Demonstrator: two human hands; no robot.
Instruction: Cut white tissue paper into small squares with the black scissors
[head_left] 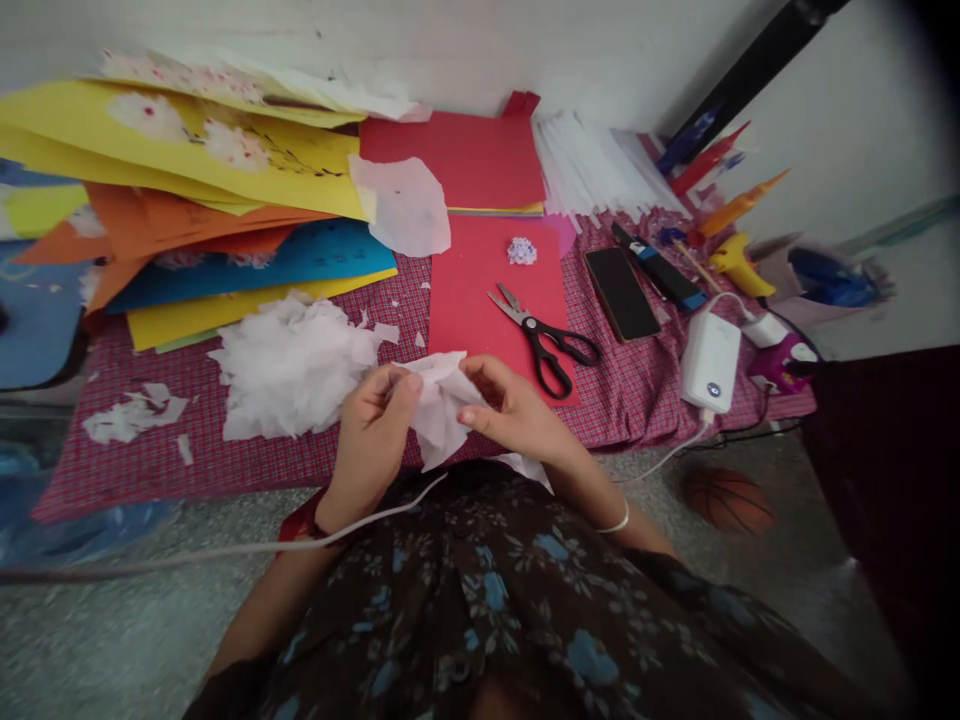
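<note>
Both bare hands meet at the near edge of a surface covered with a dark red checked cloth [255,465]. Between them is a thin, creased sheet of white tissue-like paper [441,412], raised at the near edge, just in front of the dark floral garment [465,600]. The left hand [371,435] pinches the sheet's left side between thumb and fingers. The right hand [517,415] holds its right side, the fingers at the far corner and the thumb lower down, with a narrow gap between them.

Left of the sheet, near the left hand, lies a loose heap of thin white paper pieces [289,360]; farther left are small torn white scraps [131,418]. On the far side of the hands, a flat red paper sheet [472,300] bears a pair of black-handled metal scissors [541,335], blades slightly parted and pointing far left, and a small white-and-violet speckled cluster [522,251]. To the right lie a black smartphone [622,293] and, near the right end, a white box-shaped device [711,362] with cables. Overlapping yellow, orange and blue paper sheets [262,265] occupy the far left; a bundle of slender white strips [600,165] lies far right. An orange basketball [727,498] rests on the floor at right.
</note>
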